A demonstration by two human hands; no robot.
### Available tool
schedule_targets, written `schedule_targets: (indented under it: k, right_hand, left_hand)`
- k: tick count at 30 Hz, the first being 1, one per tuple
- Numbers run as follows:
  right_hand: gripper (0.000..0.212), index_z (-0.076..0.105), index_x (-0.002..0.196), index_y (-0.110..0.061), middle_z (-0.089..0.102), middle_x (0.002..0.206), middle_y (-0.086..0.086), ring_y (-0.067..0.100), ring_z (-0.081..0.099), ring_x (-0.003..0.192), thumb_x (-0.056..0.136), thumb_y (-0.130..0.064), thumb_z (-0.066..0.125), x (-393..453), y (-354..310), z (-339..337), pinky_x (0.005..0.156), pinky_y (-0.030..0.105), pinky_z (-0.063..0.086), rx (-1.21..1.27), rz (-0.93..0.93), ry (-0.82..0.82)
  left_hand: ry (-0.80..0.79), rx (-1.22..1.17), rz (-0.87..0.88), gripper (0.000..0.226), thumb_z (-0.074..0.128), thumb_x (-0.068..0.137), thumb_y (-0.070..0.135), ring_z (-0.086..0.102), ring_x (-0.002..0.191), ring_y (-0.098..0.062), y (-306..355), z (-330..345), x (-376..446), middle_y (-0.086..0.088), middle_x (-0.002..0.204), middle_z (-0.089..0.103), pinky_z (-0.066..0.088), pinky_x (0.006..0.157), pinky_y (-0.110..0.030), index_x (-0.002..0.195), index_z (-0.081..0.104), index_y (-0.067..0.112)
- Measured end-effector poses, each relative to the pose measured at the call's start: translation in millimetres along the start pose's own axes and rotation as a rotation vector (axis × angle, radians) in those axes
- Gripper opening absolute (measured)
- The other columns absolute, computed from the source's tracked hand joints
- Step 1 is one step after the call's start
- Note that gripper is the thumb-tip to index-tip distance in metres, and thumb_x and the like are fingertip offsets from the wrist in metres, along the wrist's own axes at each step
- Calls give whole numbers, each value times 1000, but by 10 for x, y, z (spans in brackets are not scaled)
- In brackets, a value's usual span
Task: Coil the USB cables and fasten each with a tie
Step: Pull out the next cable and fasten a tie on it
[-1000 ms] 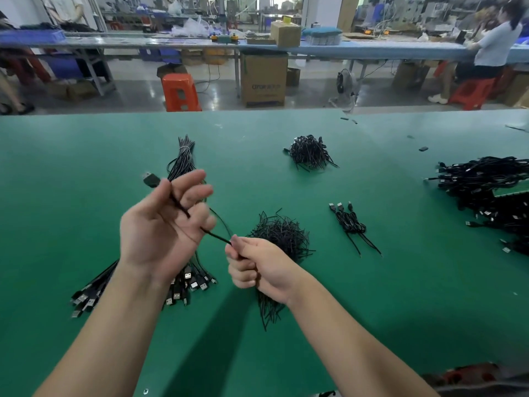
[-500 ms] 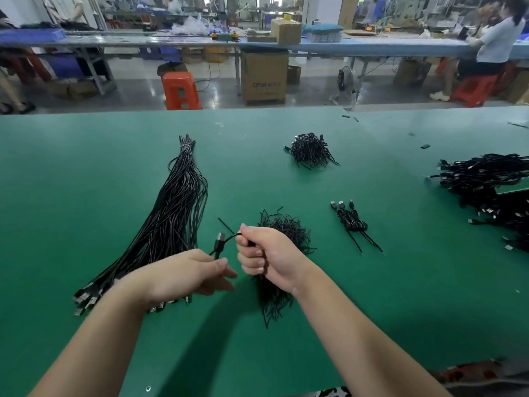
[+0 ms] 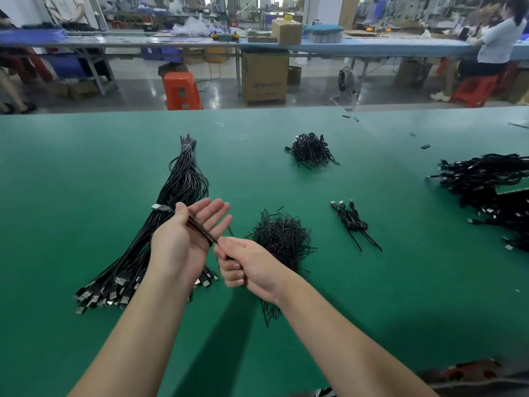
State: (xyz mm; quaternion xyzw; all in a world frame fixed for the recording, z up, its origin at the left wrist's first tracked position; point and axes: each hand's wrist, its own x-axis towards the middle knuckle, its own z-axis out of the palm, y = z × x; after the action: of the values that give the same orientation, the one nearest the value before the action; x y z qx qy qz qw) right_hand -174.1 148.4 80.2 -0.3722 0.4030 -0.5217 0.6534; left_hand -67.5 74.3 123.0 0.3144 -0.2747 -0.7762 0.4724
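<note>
Black USB cable (image 3: 200, 227), taut between hands

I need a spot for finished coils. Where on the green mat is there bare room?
Bare mat lies left of the long cable bundle, and between the three tied cables and the right-hand cable heap. It is crowded around the hands, beside the tie pile.

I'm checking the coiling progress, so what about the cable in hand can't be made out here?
Head view only:
- Loop count: the cable is motion-blurred across the left hand.
- Its free end: hidden inside the right hand.
- Any tie in the right hand: covered by curled fingers.
- Plug type: too small.
</note>
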Motion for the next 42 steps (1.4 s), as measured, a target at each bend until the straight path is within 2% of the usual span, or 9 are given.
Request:
schedule_targets:
  k: [5, 11, 15, 19, 25, 31, 34, 37, 42]
  right_hand:
    - [36, 49, 73, -21, 31, 58, -10, 8, 25, 49, 105, -37, 48, 4, 98, -84, 47, 16, 27, 17, 8, 18]
    - [33, 54, 75, -20, 27, 62, -5, 12, 24, 53, 103, -35, 51, 48, 135, -156, 51, 23, 28, 178, -15, 22]
    - [32, 55, 74, -19, 27, 58, -7, 10, 25, 50, 102, -34, 52, 57, 108, -223, 49, 22, 29, 288, 5, -2]
    - [30, 57, 76, -17, 39, 59, -3, 8, 35, 47, 101, -33, 50, 32, 74, -247, 46, 20, 33, 124, 52, 8]
    - [39, 54, 65, -24, 31, 54, -10, 7, 22, 46, 103, -30, 46, 54, 62, -187, 44, 21, 15, 165, 55, 100]
    - [38, 55, 68, -24, 31, 58, -8, 9, 21, 48, 104, -33, 45, 53, 44, -176, 45, 22, 18, 91, 1, 126]
    - [35, 53, 71, -23, 31, 59, -7, 9, 22, 49, 104, -34, 45, 60, 23, -165, 46, 22, 18, 113, -31, 111]
    - [36, 54, 70, -24, 32, 58, -8, 8, 23, 48, 104, -34, 46, 80, 18, -133, 46, 20, 20, 133, -45, 106]
    - [34, 51, 73, -20, 35, 57, -9, 8, 25, 50, 104, -35, 47, 95, 110, -96, 46, 18, 24, 87, -18, 91]
  left_hand:
    - [72, -92, 104, 45, 28, 109, 36, 74, 74, -16, 169, 65, 49, -3, 79, 75, 53, 53, -20, 101, 62, 7]
    - [20, -57, 119, 45, 28, 110, 34, 46, 46, -5, 260, 77, 87, -4, 79, 74, 30, 39, -14, 97, 62, 7]
    - [-520, 111, -146, 59, 23, 107, 30, 27, 30, -7, 326, -122, 71, -4, 63, 67, 28, 32, -15, 84, 73, 7]
    - [-886, 915, -366, 54, 42, 98, 36, 41, 30, -14, 351, -275, -8, -29, 78, 70, 25, 33, -20, 101, 71, -9]
    - [-527, 1334, -392, 48, 36, 108, 31, 72, 70, -32, 212, -195, -77, -20, 88, 75, 55, 56, -29, 100, 69, -4]
    - [-268, 1910, 48, 39, 41, 105, 40, 58, 64, -3, 125, -149, -72, 9, 74, 64, 41, 54, -14, 78, 61, 21]
    - [-201, 1691, 177, 36, 39, 106, 40, 66, 93, -14, 88, -201, 16, 3, 106, 71, 51, 87, -32, 109, 69, 19]
    - [-173, 1043, 181, 33, 38, 108, 31, 68, 108, -13, -13, -139, 31, 1, 116, 72, 52, 95, -29, 122, 64, 17]
    - [-17, 251, 165, 40, 29, 110, 28, 73, 96, -27, 33, 52, 109, -7, 77, 73, 56, 87, -36, 100, 59, 4]
